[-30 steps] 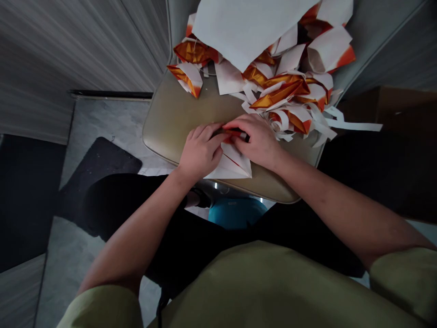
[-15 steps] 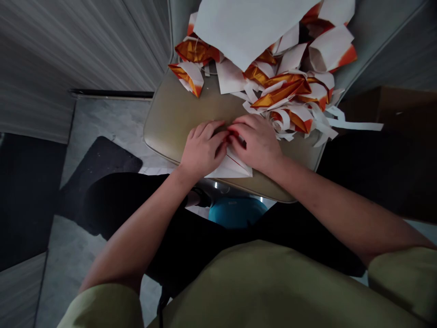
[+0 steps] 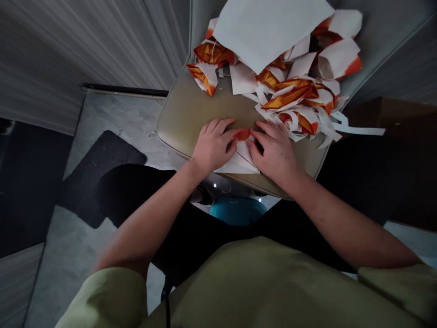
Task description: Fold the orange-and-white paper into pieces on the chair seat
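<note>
A folded white paper (image 3: 239, 163) with a red line and an orange-red tip lies at the front edge of the chair seat (image 3: 189, 107). My left hand (image 3: 214, 143) has its thumb and fingers closed on the paper's left side, by the orange-red tip. On the right side of that tip, my right hand (image 3: 274, 148) pinches the paper, its thumb lower down on the white part. Behind my hands is a pile of folded orange, gold and white papers (image 3: 290, 93), partly covered by a large white sheet (image 3: 266, 29).
One small folded orange and white paper (image 3: 205, 77) sits left of the pile. Below the seat is a blue round object (image 3: 238, 210). A dark mat (image 3: 102, 177) lies on the floor at left, and a brown box (image 3: 406, 111) stands at right.
My hands have moved apart a little, and the orange-red tip of the paper now shows between them. The chair and pile appear shifted to the right in the view.
</note>
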Motion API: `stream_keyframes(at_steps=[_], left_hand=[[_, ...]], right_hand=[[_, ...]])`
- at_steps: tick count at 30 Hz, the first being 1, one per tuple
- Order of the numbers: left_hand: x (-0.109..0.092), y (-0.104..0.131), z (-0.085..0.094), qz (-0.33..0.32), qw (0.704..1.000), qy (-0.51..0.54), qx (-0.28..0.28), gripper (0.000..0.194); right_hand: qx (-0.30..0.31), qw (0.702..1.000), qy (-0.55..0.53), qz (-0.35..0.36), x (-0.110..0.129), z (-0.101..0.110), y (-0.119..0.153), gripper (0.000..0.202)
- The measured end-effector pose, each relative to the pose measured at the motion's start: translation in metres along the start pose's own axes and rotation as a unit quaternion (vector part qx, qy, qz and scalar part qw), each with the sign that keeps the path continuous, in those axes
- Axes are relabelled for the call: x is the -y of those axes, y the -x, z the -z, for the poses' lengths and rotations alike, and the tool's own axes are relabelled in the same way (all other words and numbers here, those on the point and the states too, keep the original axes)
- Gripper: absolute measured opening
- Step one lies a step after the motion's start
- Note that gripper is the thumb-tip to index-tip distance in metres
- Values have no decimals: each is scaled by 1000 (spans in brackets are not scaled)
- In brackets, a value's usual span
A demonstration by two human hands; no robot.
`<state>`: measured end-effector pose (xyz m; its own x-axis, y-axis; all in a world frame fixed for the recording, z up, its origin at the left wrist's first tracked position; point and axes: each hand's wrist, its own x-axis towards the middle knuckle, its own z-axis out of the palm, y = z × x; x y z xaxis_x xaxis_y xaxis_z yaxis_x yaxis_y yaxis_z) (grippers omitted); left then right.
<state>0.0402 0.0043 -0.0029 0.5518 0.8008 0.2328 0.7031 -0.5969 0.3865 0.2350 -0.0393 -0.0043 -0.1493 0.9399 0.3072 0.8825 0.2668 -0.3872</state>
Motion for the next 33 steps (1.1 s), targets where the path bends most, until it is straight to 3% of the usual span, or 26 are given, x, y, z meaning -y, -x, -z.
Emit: stream_keyframes(at_steps=[8, 16, 33], left_hand=[[-1, 5, -2, -9, 998, -37, -60, 23], [0, 7, -3, -5, 993, -60, -100, 30], [3, 11, -7, 25, 991, -81, -107, 36]], right_hand=[[-17, 1000, -3, -18, 0, -4, 3, 31], [-11, 1000, 7, -22, 0, -5, 3, 33], [40, 999, -12, -31, 3, -1, 4, 41]])
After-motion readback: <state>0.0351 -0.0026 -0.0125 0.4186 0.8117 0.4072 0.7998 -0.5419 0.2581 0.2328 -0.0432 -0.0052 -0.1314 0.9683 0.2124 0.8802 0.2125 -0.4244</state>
